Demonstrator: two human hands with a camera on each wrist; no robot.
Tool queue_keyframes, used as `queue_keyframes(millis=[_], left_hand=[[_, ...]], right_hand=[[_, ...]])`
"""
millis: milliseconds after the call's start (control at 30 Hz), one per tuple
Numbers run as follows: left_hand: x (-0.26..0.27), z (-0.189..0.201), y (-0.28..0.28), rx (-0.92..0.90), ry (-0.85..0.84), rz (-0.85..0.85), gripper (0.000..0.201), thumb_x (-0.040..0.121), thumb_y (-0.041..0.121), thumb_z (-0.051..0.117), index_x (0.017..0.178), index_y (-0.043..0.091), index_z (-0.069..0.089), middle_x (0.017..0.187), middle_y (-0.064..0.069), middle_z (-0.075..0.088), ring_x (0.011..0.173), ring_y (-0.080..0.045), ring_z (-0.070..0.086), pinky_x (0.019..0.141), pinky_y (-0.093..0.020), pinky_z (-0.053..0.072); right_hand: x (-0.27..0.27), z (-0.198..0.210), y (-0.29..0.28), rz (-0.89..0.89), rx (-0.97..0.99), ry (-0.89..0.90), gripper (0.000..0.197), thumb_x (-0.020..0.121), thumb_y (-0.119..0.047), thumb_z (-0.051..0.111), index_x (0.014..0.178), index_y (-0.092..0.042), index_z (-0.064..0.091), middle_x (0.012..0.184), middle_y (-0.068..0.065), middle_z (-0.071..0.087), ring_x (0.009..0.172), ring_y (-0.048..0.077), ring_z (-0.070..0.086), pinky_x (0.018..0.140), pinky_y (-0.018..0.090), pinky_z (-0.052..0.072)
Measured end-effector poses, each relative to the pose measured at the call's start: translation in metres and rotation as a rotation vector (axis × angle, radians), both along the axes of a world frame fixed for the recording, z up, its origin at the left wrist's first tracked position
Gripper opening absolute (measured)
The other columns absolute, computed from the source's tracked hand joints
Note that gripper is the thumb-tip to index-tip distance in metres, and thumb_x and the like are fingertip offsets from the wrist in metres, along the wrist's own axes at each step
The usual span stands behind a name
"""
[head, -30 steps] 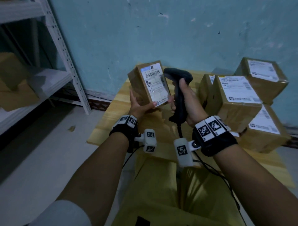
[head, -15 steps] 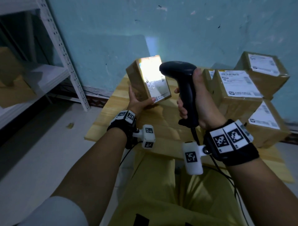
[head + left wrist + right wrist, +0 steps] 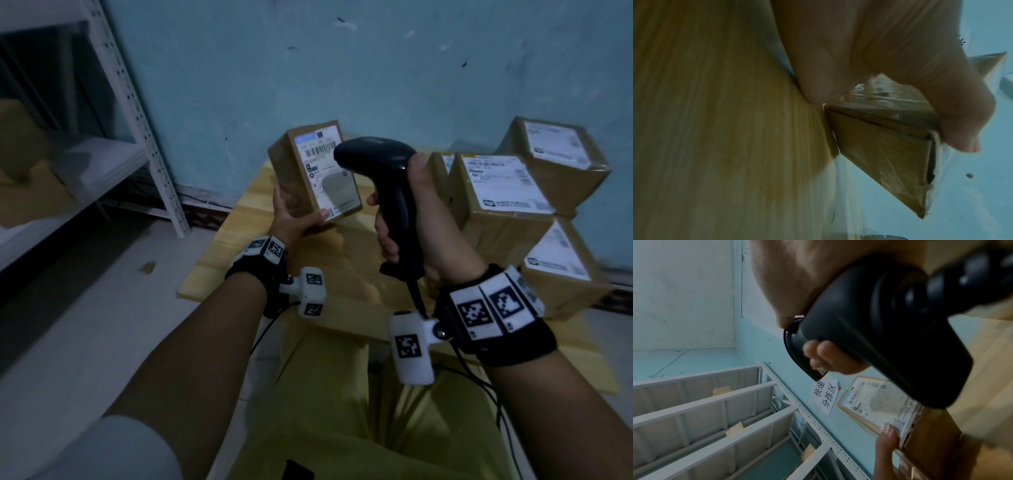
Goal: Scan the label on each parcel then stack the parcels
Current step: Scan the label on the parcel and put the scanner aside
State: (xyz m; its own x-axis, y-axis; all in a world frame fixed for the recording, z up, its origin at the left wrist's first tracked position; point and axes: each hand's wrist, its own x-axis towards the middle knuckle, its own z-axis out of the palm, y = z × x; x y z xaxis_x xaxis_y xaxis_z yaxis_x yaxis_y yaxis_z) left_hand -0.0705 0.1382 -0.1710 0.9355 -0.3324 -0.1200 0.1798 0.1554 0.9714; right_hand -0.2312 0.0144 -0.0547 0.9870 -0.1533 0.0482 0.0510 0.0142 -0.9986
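Observation:
My left hand (image 3: 291, 219) holds a small brown cardboard parcel (image 3: 308, 178) from below, tilted up above the wooden table (image 3: 342, 284). Its white label (image 3: 325, 171) faces me and the scanner. The thumb lies over the label's lower edge. My right hand (image 3: 404, 222) grips the handle of a black barcode scanner (image 3: 376, 164), its head pointed at the label. The right wrist view has the scanner (image 3: 879, 337) up close, with the label (image 3: 877, 400) behind it. The left wrist view catches the parcel's underside (image 3: 879, 154) under my fingers (image 3: 962, 126).
Three labelled parcels are stacked at the table's right: one on top (image 3: 561, 161), one in the middle (image 3: 496, 195), one low at the right (image 3: 561, 270). A white metal shelf rack (image 3: 137, 120) stands to the left. The scanner cable (image 3: 479, 383) trails over my lap.
The bright scan light that lit the label half a second ago is gone. The scanner has pulled back and risen slightly from where it was a second ago. The parcel stays in my left hand.

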Motion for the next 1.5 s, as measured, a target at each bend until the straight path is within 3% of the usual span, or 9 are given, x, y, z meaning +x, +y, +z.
queue_keyframes(millis=[300,467,600,767,933,1133,1200,1300,1500], left_hand=[[-0.003,0.011,-0.005,-0.125,0.039,-0.042,0.13,0.045,0.031,0.079,0.151,0.018,0.004,0.143,-0.016,0.044,0.122,-0.032,0.051,0.104,-0.048,0.042],[0.005,0.017,-0.015,-0.088,0.067,-0.096,0.08,0.076,0.035,0.067,0.143,0.009,0.031,0.128,-0.013,0.057,0.096,-0.02,0.061,0.07,-0.023,0.058],[0.008,0.027,-0.019,-0.09,0.104,-0.168,0.046,0.097,0.034,0.042,0.137,0.012,0.044,0.106,-0.005,0.064,0.085,-0.016,0.063,0.076,-0.029,0.054],[0.008,0.04,-0.031,-0.068,0.178,-0.259,0.034,0.095,0.039,0.041,0.114,0.016,0.058,0.075,-0.003,0.073,0.065,-0.015,0.069,0.06,-0.025,0.058],[-0.009,0.047,-0.054,-0.027,0.205,-0.452,0.045,0.094,0.047,0.033,0.102,0.012,0.06,0.076,-0.007,0.07,0.074,-0.021,0.064,0.076,-0.032,0.051],[-0.018,0.054,-0.064,0.082,0.154,-0.479,0.047,0.094,0.049,0.034,0.079,0.014,0.06,0.063,-0.002,0.068,0.06,-0.018,0.066,0.067,-0.027,0.051],[-0.023,0.061,-0.06,0.156,0.069,-0.37,0.05,0.094,0.053,0.036,0.097,0.011,0.063,0.079,-0.001,0.072,0.079,-0.013,0.07,0.075,-0.023,0.055],[-0.026,0.069,-0.046,0.145,0.013,-0.148,0.066,0.093,0.059,0.034,0.14,0.014,0.037,0.132,-0.006,0.045,0.127,-0.019,0.04,0.109,-0.04,0.029],[-0.041,0.084,0.001,-0.123,0.164,-0.089,0.077,0.088,0.069,0.023,0.143,0.017,0.029,0.138,-0.009,0.044,0.126,-0.023,0.045,0.097,-0.044,0.033]], right_hand=[[-0.001,-0.001,0.002,-0.025,-0.002,0.01,0.066,0.076,-0.071,0.025,0.083,-0.011,0.053,0.047,0.005,0.047,0.031,0.015,0.04,0.037,0.019,0.034],[0.002,-0.002,-0.002,-0.137,0.019,0.043,0.067,0.083,-0.073,0.027,0.084,-0.011,0.052,0.047,0.003,0.048,0.033,0.014,0.04,0.04,0.02,0.033],[0.006,-0.005,-0.007,-0.216,0.038,0.075,0.053,0.093,-0.06,0.025,0.098,-0.015,0.052,0.059,0.002,0.052,0.034,0.011,0.042,0.038,0.018,0.034],[0.007,-0.01,-0.01,-0.217,0.05,0.065,0.053,0.096,-0.055,0.025,0.109,-0.01,0.049,0.071,0.003,0.055,0.033,0.011,0.043,0.036,0.018,0.034],[0.009,-0.013,-0.017,-0.257,0.075,0.057,0.052,0.095,-0.055,0.027,0.106,-0.01,0.05,0.071,0.004,0.055,0.032,0.011,0.043,0.036,0.018,0.034],[0.009,-0.01,-0.019,-0.277,0.001,0.043,0.043,0.097,-0.051,0.028,0.092,-0.016,0.053,0.069,0.004,0.055,0.033,0.011,0.044,0.036,0.018,0.034],[0.011,-0.011,-0.016,-0.264,-0.06,0.026,0.044,0.097,-0.049,0.03,0.085,-0.013,0.052,0.068,0.006,0.054,0.033,0.011,0.044,0.036,0.018,0.034],[0.012,-0.009,-0.009,-0.217,-0.144,0.036,0.045,0.097,-0.046,0.035,0.082,-0.007,0.051,0.056,0.003,0.054,0.033,0.011,0.045,0.035,0.018,0.035],[0.018,-0.01,0.018,-0.105,-0.284,0.052,0.031,0.095,-0.037,0.047,0.08,-0.01,0.046,0.059,0.002,0.05,0.039,0.013,0.045,0.037,0.02,0.037]])
